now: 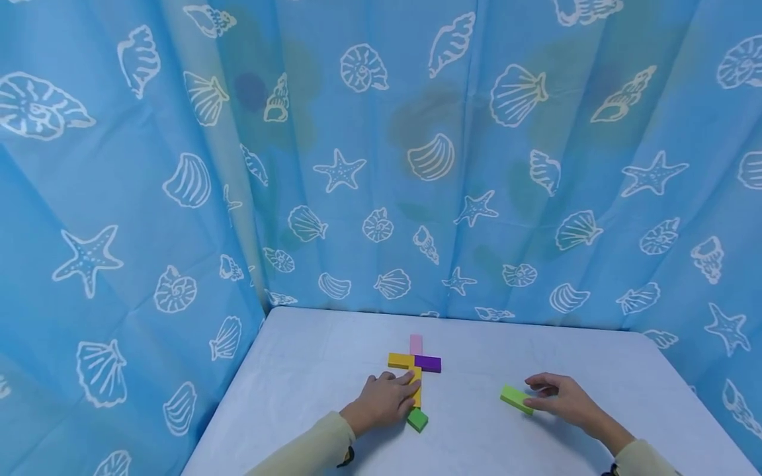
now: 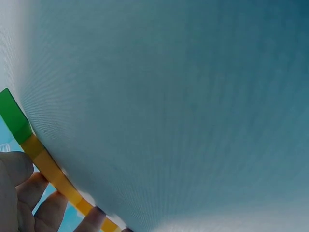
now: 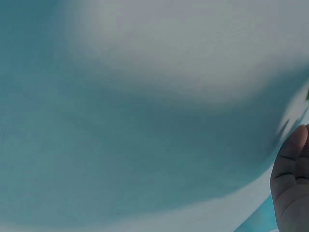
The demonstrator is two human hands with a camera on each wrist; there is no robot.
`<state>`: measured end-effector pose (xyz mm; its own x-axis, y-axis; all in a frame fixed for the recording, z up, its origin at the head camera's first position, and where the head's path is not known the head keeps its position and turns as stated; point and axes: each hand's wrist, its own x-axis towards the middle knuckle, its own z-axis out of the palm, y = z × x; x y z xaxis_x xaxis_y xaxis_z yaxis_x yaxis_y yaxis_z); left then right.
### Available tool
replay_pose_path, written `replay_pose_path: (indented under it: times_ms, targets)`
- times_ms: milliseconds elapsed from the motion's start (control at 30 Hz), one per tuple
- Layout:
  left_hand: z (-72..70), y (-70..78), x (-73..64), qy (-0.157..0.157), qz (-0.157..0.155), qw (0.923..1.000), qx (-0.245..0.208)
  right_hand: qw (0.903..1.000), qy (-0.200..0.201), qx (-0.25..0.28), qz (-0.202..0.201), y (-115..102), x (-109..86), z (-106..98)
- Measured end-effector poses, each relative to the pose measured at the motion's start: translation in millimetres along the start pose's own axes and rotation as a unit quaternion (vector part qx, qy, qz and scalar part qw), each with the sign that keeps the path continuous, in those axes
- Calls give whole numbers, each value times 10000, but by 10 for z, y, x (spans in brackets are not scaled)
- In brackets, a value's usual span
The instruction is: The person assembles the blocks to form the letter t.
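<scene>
Blocks lie flat on the table [image 1: 309, 370] in a joined cluster: pink block [image 1: 415, 344] at the far end, yellow block [image 1: 401, 360] and purple block [image 1: 428, 363] side by side, an orange strip [image 1: 418, 390] running toward the person, and a green block [image 1: 417, 419] at its near end. Left hand [image 1: 383, 400] rests on the strip, fingers extended, apparently steadying it. Right hand [image 1: 562, 396] pinches a lime block [image 1: 516, 399], on the table well apart from the cluster; judged: five pieces placed, this one not yet added.

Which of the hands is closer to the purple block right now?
Left. The left hand rests on the yellow blocks just below the purple block; the right hand is off to the side, at the light green block.
</scene>
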<state>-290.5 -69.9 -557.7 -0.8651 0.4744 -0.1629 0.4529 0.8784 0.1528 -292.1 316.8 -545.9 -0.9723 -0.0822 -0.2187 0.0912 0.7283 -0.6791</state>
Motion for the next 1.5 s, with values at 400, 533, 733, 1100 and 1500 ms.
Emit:
replay_pose_path:
  times_ms: [400,533,733,1100,1500]
  targets:
    - [-33,8,3,-65,-91,9999,-92,9999,-121,89,80,107,87,2]
    - [-43,19,-5,-113,-91,9998,-129,9997,-170,96,165,94,105,40]
    - [-34,13,-21,-123,-103,9998,-94,9997,-229,63,98,49,115,78]
    - [6,-4,-4,-85,-27,9999,-119,9995,-279,-67,159,19,120,128]
    - [-13,6,5,-64,-36,10000,-12,9981,-356,-426,-274,20,73,65]
